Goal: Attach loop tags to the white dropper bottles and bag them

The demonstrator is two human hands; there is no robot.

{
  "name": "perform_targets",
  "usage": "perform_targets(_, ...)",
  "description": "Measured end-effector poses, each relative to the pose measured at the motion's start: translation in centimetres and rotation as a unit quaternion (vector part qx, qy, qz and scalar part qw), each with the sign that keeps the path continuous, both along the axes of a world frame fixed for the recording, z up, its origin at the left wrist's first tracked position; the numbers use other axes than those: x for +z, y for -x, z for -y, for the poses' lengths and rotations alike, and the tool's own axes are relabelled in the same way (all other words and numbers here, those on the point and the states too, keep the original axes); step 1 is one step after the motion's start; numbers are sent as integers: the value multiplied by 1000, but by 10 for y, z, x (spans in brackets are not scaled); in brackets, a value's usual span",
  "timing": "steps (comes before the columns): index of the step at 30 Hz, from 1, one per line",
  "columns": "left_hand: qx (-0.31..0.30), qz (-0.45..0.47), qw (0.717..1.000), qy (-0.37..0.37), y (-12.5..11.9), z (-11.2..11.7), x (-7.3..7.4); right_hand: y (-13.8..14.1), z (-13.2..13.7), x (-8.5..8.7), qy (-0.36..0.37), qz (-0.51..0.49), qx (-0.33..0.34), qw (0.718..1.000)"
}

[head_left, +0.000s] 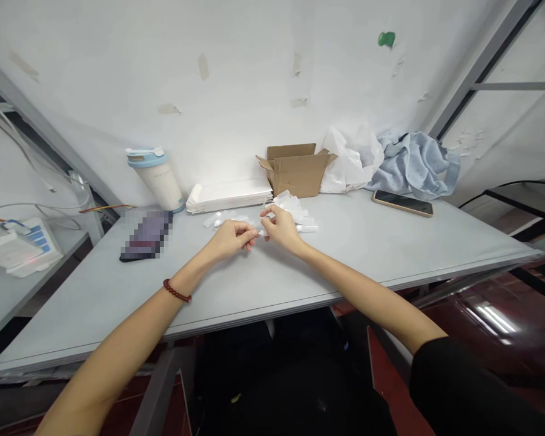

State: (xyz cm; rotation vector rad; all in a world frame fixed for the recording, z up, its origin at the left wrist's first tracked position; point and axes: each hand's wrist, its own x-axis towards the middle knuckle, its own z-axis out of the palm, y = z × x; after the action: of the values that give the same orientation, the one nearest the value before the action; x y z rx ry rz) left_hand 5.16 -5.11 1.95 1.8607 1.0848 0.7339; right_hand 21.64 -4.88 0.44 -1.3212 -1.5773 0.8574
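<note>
My left hand [229, 237] pinches one end of a small white plastic piece [260, 231] over the middle of the table [390, 248]; my right hand [279, 225] pinches its other end. I seem to be mid-assembly. The loose pieces [300, 212] just beyond, before the cardboard box [295, 172], probably supply what I pick next.

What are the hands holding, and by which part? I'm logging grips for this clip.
Both hands, left hand and right hand, pinch one small white piece between fingertips at its ends; its exact shape cannot be told.
</note>
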Motion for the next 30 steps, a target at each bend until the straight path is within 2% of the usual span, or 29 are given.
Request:
perform_targets(4, -2, 1, 1000, -2, 2, -3, 2, -1, -5, 1, -12, 15, 23, 1000)
perform_targets(10, 40, -2, 998, -42, 22, -14, 15, -6, -4, 8, -99, 37, 103, 989)
perform_targets(15, 179, 45, 982, -47, 40, -27, 22, -20, -11, 17, -114, 89, 110, 983)
perform_targets(19, 295, 57, 953, -51, 50, -37, 17, -36, -25, 17, -112, 186, 120, 969)
perform_targets(21, 327, 35, 943, -54, 53, -41, 12, -42, -28, 18, -107, 232, 124, 959)
perform_targets(24, 347, -46, 932, -92, 57, -44, 8, -48, -27, 22, -78, 284, 136, 946)
perform_targets(27, 344, -128, 921, -128, 58, -43, 7, -50, -21, 28, -40, 318, 146, 936)
perform_targets(30, 322, -172, 924, -113, 56, -42, 6, -50, -17, 33, -17, 342, 143, 929)
